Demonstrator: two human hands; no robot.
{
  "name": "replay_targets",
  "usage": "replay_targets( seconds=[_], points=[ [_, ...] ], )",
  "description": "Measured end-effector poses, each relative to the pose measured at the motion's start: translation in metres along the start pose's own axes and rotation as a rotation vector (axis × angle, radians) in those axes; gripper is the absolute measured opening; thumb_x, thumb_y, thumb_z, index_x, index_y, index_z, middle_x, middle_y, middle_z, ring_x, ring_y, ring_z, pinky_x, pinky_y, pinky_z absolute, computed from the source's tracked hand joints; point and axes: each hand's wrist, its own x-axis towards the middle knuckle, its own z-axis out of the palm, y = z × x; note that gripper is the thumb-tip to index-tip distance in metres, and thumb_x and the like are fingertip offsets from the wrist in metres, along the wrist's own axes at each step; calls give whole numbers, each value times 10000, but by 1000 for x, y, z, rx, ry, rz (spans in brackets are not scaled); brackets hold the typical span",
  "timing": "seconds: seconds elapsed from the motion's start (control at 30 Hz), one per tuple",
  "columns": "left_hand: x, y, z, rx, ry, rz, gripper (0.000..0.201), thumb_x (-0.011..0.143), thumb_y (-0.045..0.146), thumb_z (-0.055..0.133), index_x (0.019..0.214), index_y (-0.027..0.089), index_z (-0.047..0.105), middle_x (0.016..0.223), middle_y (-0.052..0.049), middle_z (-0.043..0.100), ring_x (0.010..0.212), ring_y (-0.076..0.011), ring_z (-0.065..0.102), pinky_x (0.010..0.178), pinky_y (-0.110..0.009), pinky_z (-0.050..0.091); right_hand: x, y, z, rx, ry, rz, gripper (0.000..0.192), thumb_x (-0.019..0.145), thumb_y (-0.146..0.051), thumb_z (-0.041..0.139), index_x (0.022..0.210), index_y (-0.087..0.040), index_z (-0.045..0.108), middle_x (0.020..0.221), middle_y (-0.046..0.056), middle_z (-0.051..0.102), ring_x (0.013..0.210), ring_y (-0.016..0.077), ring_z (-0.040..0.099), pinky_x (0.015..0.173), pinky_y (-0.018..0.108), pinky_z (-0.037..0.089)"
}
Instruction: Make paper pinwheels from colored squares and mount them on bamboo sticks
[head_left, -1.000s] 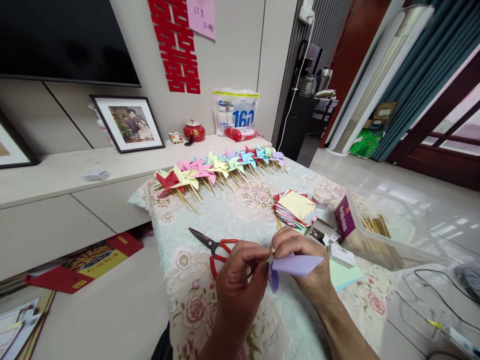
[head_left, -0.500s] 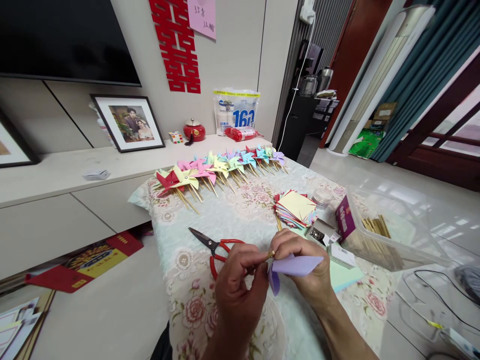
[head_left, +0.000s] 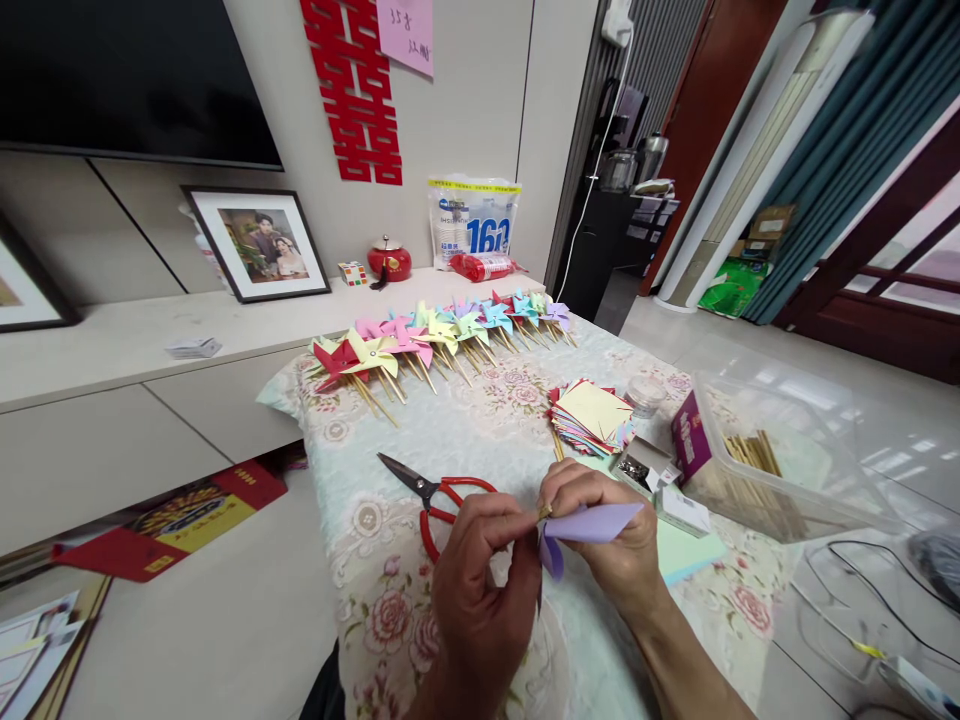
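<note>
- The left hand (head_left: 480, 590) is closed, thumb and fingertips pinching the top of a thin wooden stick (head_left: 541, 512) just above the near edge of the tabletop (head_left: 465, 430).
- The right hand (head_left: 600, 540) is clamped on a folded lilac paper pinwheel (head_left: 589, 525), its fingers curled over the top of the paper and meeting the left hand's fingertips at the stick's tip.
- The two hands are together, touching at the pinch point; one lilac blade sticks out to the right, another curls down between the hands.
- Red-handled scissors (head_left: 435, 495) lie flat on the floral cloth just left of the left hand, blades pointing away to the left.
- A stack of coloured paper squares (head_left: 592, 415) sits beyond the right hand, yellow sheet on top.
- A small open box (head_left: 641, 465) lies beside the stack, near the right hand; I cannot tell what is in it.
- A clear plastic tub (head_left: 780, 470) with wooden sticks in it stands at the right edge of the tabletop, a purple carton (head_left: 688, 440) against its near corner.
- A row of finished pinwheels (head_left: 442, 335) in red, yellow, pink, green, blue and lilac lies along the far edge, sticks pointing toward me.
- A pale green sheet (head_left: 686, 550) lies under the right wrist's far side.
</note>
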Motion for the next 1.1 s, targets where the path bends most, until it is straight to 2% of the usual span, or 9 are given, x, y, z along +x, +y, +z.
replay_targets(
  seconds=[0.23,0.37,0.63,0.87,1.1],
  points=[
    [-8,-4,-1,20,-13,-11,344,828,-16,614,1093,199,652,972,-50,625,895,-173,611,746,-278,525,-1,2,-1,4,-16,-4,102,890,-311,747,846,-219,737,780,41,693,737,193,630,741,367,483],
    [-7,-4,1,26,-11,-9,324,832,-19,611,1071,196,648,945,-40,613,865,-159,607,715,-255,515,0,1,-3,-2,-36,24,106,890,-320,745,849,-223,740,798,47,693,757,198,628,719,353,484],
    [-3,-7,4,-12,33,-57,319,836,2,640,1072,216,663,924,-27,626,845,-152,616,698,-233,514,0,-1,-7,-108,-59,66,177,873,-379,757,805,-216,737,857,43,664,782,180,623,710,306,484],
    [-4,-8,5,-89,32,-118,319,841,23,638,1076,236,676,935,-27,627,855,-160,620,700,-244,519,-2,4,-6,-123,-59,106,124,867,-333,768,802,-231,741,857,21,633,760,156,621,686,277,485],
    [0,-4,6,-75,48,-89,274,815,18,675,1006,215,681,859,-14,629,783,-145,608,653,-226,497,-2,2,-6,-128,-39,78,86,863,-289,774,814,-228,738,855,25,663,770,157,627,699,274,492]
  ],
)
